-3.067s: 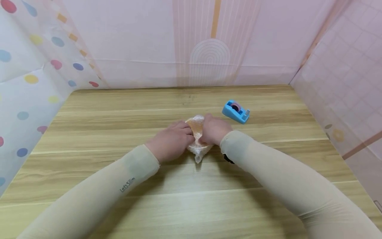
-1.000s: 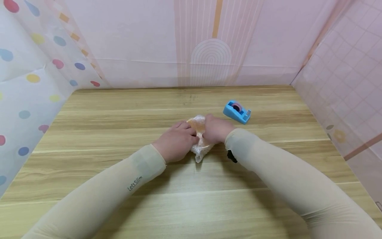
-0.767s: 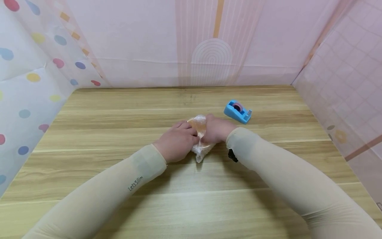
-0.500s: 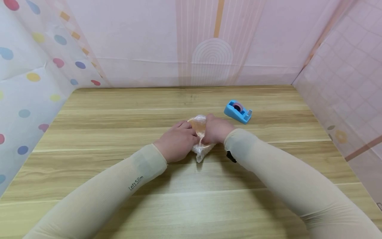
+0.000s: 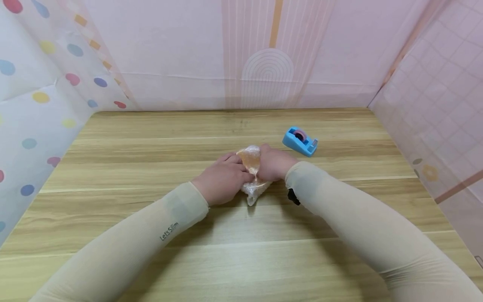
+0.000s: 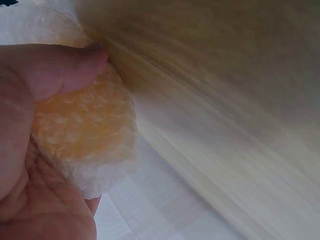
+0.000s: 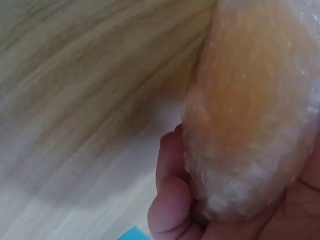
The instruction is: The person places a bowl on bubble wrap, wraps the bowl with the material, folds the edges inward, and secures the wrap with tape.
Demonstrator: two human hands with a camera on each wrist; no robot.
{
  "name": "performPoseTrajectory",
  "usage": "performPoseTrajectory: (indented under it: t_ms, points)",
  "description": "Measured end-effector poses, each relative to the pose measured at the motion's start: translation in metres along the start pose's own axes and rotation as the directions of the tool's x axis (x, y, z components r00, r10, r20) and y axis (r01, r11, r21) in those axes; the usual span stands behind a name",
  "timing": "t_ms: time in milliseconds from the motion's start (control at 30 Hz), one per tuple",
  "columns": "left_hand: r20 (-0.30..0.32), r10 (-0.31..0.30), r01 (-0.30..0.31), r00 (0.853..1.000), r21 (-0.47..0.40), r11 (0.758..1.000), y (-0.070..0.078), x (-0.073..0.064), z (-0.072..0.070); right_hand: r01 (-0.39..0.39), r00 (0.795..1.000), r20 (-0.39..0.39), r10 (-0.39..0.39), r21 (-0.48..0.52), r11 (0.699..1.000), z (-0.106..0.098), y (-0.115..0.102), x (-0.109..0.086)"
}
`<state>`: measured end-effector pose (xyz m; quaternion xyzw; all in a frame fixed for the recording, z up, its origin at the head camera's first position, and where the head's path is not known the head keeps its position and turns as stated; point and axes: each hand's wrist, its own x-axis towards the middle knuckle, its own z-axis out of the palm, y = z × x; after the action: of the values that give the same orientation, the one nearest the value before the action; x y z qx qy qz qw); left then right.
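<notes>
A bundle of clear bubble wrap around something orange sits at the middle of the table, its pinched tail pointing toward me. My left hand grips its left side; in the left wrist view the thumb lies across the bubble wrap. On the other side my right hand holds the bundle with curled fingers; the right wrist view has fingertips against the lower edge of the wrap. What exactly the orange thing is stays hidden under the wrap.
A blue tape dispenser with a pink roll stands behind and right of my right hand. The wood-grain table ends at a pink back curtain, with patterned sheets on both sides.
Over the last few seconds my left hand has shifted slightly right, closer to my right hand. Both hands stay on the bundle, and its place on the table is much the same.
</notes>
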<state>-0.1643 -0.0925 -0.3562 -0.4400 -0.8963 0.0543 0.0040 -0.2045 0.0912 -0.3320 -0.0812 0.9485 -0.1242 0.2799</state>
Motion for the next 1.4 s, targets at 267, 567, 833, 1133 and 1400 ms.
performPoseTrajectory:
  t_ms: [267, 567, 833, 1133, 1400]
  points:
    - [0.048, 0.014, -0.014, 0.999, 0.012, 1.0, -0.001, 0.0, -0.005, -0.011, 0.999, 0.037, 0.012, -0.023, 1.0, -0.002, 0.0, 0.002]
    - [0.101, 0.002, -0.005, 0.995, 0.032, 0.999, 0.002, 0.002, -0.008, 0.058, 0.997, 0.051, -0.059, 0.01, 0.998, -0.002, 0.009, 0.004]
    - [0.131, -0.029, 0.034, 0.991, -0.037, 0.999, -0.002, 0.001, -0.004, 0.126, 0.991, 0.052, -0.125, -0.006, 0.992, -0.005, 0.015, 0.0]
    - [0.167, -0.031, 0.039, 0.985, -0.042, 0.998, 0.001, 0.004, -0.01, 0.085, 0.996, 0.026, -0.085, -0.015, 0.996, -0.002, 0.013, -0.001]
    - [0.121, -0.033, 0.037, 0.992, -0.03, 0.999, 0.001, 0.001, -0.008, 0.12, 0.993, -0.013, -0.12, -0.031, 0.992, -0.002, 0.016, -0.003]
